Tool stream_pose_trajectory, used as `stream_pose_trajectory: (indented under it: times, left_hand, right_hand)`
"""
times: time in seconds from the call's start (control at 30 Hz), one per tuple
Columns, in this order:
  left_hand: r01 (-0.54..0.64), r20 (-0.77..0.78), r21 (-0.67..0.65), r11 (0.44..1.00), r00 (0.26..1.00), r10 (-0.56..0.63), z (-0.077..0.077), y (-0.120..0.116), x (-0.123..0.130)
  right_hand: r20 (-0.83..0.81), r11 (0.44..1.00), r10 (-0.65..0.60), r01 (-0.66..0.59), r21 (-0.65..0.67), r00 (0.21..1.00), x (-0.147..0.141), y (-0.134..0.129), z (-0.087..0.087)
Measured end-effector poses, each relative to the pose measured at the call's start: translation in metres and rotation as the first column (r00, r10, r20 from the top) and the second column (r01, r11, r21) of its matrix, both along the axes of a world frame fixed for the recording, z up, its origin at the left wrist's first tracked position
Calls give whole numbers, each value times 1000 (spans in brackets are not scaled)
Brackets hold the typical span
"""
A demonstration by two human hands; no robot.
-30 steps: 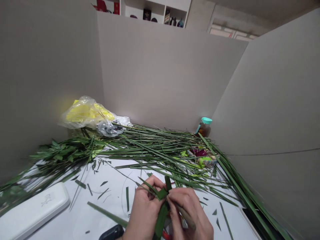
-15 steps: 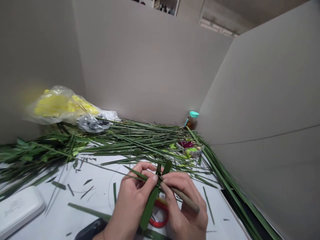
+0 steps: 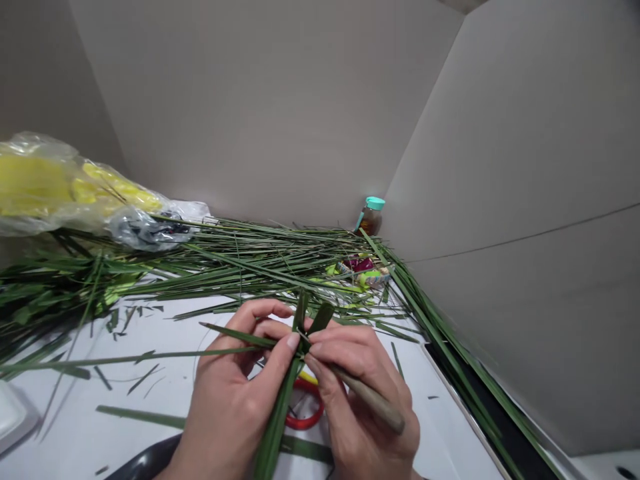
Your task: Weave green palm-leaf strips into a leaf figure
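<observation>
My left hand (image 3: 235, 393) and my right hand (image 3: 363, 393) meet low in the middle of the view, pinching crossed strips of green leaf (image 3: 300, 337) between their fingers. One wide strip hangs down past my left palm, and a thin one runs off to the left. My right hand also grips a tapered brown stick (image 3: 373, 400), its end pointing down and right. Red-handled scissors (image 3: 305, 410) lie on the white table (image 3: 120, 427) beneath my hands, partly hidden by them.
A long pile of green leaves (image 3: 240, 267) spans the table's back, with leafy stems at left. Behind it are a yellow plastic bag (image 3: 55, 190), a clear bag (image 3: 150, 230), a teal-lidded jar (image 3: 371, 215) and colourful packets (image 3: 363, 270). Grey partitions surround the table.
The whole scene has shifted left and up in view. My hands have come closer together, and the crossed strips now stand more spread out between my fingers.
</observation>
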State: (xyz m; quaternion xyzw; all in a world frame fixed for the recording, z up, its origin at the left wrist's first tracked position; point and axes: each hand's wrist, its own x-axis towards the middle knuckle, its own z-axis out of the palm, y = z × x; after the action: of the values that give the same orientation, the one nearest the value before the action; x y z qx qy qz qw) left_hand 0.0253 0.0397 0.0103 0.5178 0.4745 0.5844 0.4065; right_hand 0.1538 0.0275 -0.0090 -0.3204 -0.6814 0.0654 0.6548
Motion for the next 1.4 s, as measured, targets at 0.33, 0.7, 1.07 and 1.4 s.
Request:
stream_pose_trajectory:
  times: [0.33, 0.7, 1.07, 1.4]
  left_hand:
    - [-12, -10, 74, 997, 1000, 13, -1, -3, 1]
    - [-10, 19, -64, 998, 1000, 11, -1, 11, -6]
    - [133, 124, -193, 972, 986, -111, 1, 15, -11]
    - [345, 128, -223, 912, 937, -324, 0, 15, -12]
  right_hand:
    - [-16, 999, 25, -26, -32, 1000, 0, 0, 2]
    - [-14, 1000, 5, -5, -4, 1000, 3, -2, 3]
    - [-297, 859, 134, -261, -441, 945, 25, 6, 17]
    - [-340, 624, 176, -372, -687, 924, 20, 8, 34]
